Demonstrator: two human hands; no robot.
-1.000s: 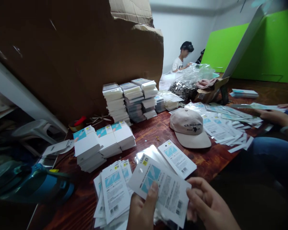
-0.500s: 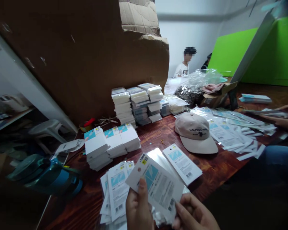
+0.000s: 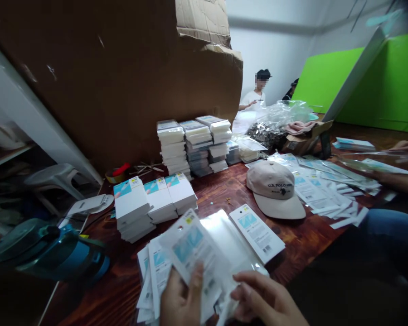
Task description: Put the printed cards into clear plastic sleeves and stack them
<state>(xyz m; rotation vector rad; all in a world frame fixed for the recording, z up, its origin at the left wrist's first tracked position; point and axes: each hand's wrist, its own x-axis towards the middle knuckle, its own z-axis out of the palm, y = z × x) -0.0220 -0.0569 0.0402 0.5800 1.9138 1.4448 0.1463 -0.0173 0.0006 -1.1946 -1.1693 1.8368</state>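
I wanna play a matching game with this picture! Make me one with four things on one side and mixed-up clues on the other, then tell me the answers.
Things
1. Cap
2. Bottle
3. Blurry card
4. Big panel

Clues
A. Held in the left hand
B. Bright green
C. Beige, with lettering
D. Blue, at the picture's left

Right pairs: 1-C, 2-D, 3-A, 4-B

L hand [image 3: 183, 296] pinching — R hand [image 3: 267, 299] half-curled

Workshop, piled printed cards [image 3: 154, 267], co-worker [image 3: 252, 97] behind
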